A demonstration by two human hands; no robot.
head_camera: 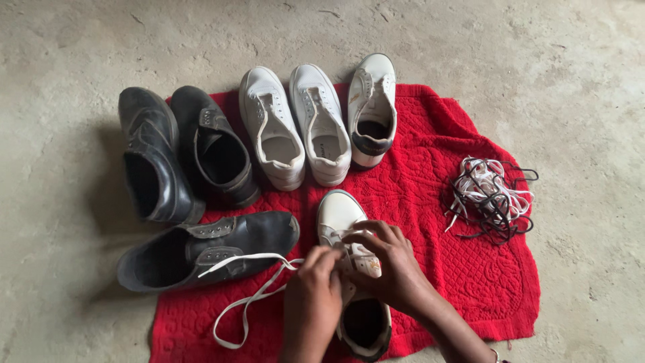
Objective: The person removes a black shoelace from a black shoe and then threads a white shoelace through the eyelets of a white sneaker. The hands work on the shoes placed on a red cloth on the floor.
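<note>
Bare concrete floor (80, 40), red quilted mat (437, 202) spread on it. On mat's near edge, white sneaker (339, 215); left hand (312, 302) pinching white lace (248, 302), right hand (393, 265) gripping sneaker's tongue. Tangled laces (490, 195) at mat's right.

A: The red quilted cloth mat (430, 202) looks soft and stitched; the grey concrete floor (571, 60) rough, matt.

B: The black leather shoes (151, 161) look scuffed, dull; the white lace (248, 302) woven.

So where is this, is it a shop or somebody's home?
Probably a home floor or yard, not a shop: bare concrete floor, a red mat spread on it, and worn shoes laid out loose.
</note>
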